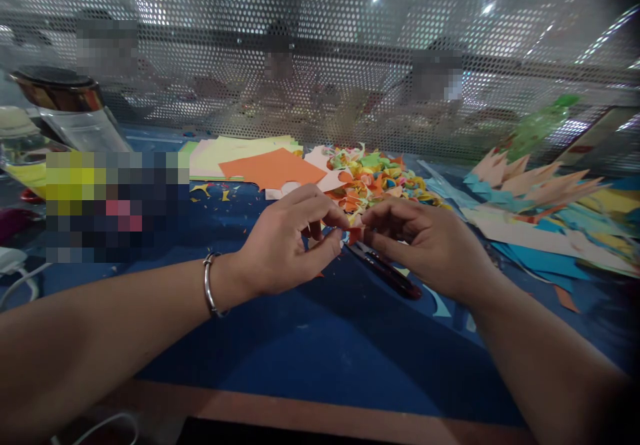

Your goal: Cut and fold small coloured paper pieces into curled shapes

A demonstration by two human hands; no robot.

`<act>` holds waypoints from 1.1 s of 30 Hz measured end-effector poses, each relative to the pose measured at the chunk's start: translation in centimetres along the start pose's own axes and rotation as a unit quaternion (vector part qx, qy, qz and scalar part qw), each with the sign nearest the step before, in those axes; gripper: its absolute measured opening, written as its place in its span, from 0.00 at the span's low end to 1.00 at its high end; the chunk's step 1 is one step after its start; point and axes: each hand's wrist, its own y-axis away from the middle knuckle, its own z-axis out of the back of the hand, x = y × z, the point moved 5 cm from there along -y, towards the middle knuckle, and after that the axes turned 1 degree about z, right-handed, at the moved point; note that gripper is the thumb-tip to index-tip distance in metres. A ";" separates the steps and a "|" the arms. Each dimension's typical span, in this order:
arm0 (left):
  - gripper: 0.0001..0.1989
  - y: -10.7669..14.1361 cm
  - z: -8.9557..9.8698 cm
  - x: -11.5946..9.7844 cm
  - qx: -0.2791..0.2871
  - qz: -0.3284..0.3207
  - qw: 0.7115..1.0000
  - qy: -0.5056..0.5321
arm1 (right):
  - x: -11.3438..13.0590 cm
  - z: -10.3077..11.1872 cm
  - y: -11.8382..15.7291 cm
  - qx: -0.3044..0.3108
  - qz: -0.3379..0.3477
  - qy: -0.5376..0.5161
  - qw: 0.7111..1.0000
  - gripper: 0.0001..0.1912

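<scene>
paper piece [355, 234], orange, is pinched by left hand [283, 238] and right hand [430, 241], in front of the colourful paper pile [375, 173].

You wear a slim, shiny silver bracelet [207, 286], rounded and metallic, left of the frame's centre. Your left hand [283, 241], right hand [435, 245] and forearms [120, 321] are bare.

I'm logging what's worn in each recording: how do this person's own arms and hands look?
The left hand and right hand wear no gloves. No sleeve shows on the left arm or right arm. A slim, shiny silver bracelet circles the left arm near the hand.
</scene>
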 end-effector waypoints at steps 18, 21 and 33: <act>0.04 0.0 -0.2 0.2 0.009 0.017 1.000 -0.017 | 0.4 0.1 -0.1 0.000 0.012 0.016 1.000 0.09; 0.04 0.0 0.0 0.2 0.005 0.022 1.000 -0.016 | 0.5 0.2 -0.1 0.000 0.016 0.022 1.000 0.08; 0.05 0.0 -0.2 0.6 0.018 0.042 0.999 -0.007 | 0.3 0.0 0.0 0.002 0.018 0.018 1.000 0.08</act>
